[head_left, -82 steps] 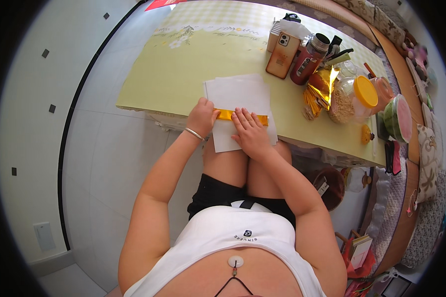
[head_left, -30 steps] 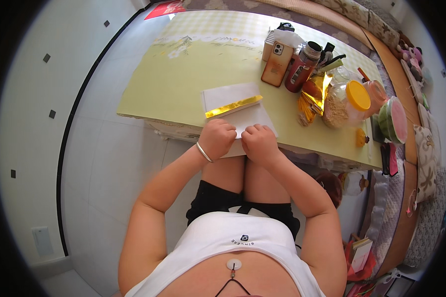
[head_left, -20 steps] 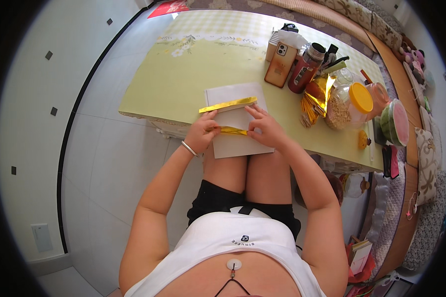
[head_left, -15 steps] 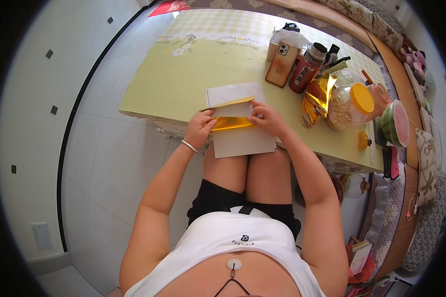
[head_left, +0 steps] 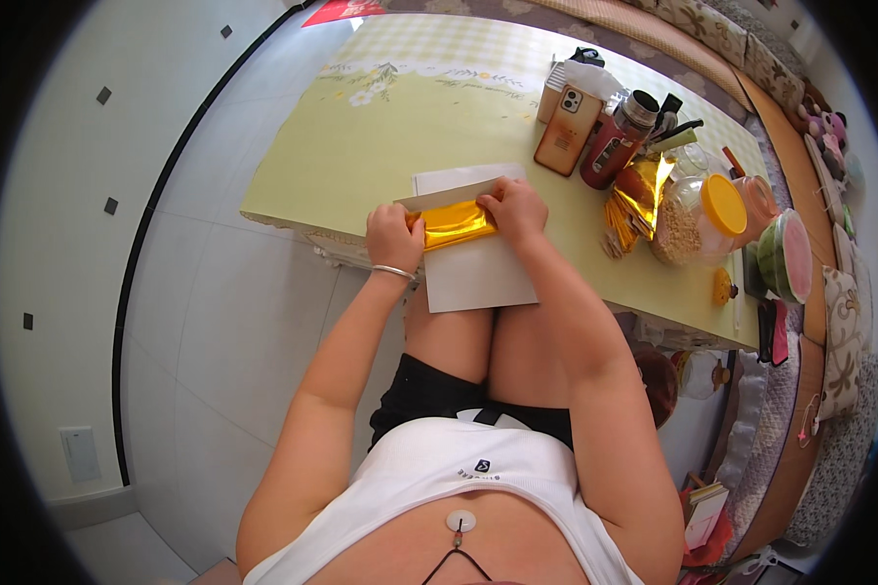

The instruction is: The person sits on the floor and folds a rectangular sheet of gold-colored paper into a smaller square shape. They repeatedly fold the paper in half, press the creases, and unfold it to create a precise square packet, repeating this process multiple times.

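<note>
A shiny gold foil paper [head_left: 458, 225], partly folded, is stretched between my two hands at the near edge of the table. My left hand [head_left: 396, 237] pinches its left end, with the fingers curled over. My right hand [head_left: 517, 207] grips the right end, thumb toward the foil. Along the far side of the gold face runs a dull, pale flap [head_left: 449, 195]. Beneath the foil a white sheet [head_left: 481, 280] hangs past the table edge over my thighs. Another white paper [head_left: 463, 175] lies flat just beyond my hands.
On the table's right stand a phone [head_left: 568, 131], a dark red flask [head_left: 618, 141], folded gold foil pieces [head_left: 640, 200], a yellow-lidded jar [head_left: 683, 229] and a cut watermelon [head_left: 785, 255]. The green-yellow tablecloth [head_left: 361, 161] stretches to the left. A sofa [head_left: 815, 390] runs along the right.
Both hands have curled in and tilted the foil, and the right hand has risen slightly. More of the gold face shows now, while the white strip beyond it is covered.
</note>
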